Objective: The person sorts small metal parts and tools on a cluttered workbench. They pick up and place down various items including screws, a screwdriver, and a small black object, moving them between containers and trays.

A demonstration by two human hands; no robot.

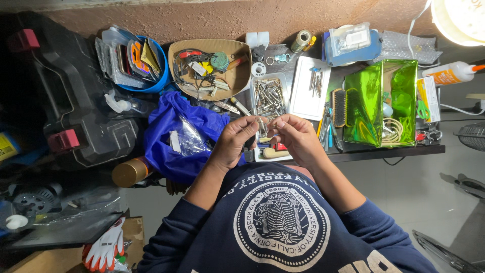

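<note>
Far off to the left of the left hand (233, 141) lies a black moulded tool case (76, 101), and nearer, just left of that hand's wrist, a crumpled blue bag (172, 131) with a clear plastic packet on it. Beyond the bag sit a blue bowl (151, 81) of odds and ends and, straight ahead of the left hand, an open cardboard box (209, 63) of wires and tools.

The 2 hands meet in front of the chest. The left hand is curled nearly closed, thumb and forefinger pinching a small, thin, pale piece (262, 123); what it is cannot be told. The right hand (298, 136) is closed the same way, fingertips touching the same piece from the other side. Directly beyond the fingertips stands a tray of metal keys or bits (269, 96).

Work this fine seems best done with both wrists steadied and the pinch kept light, close over the tray.

Right of the right hand come a white tray (308, 93), a brush (338, 107), a shiny green box (384, 101) and a glue bottle (452, 72).
</note>
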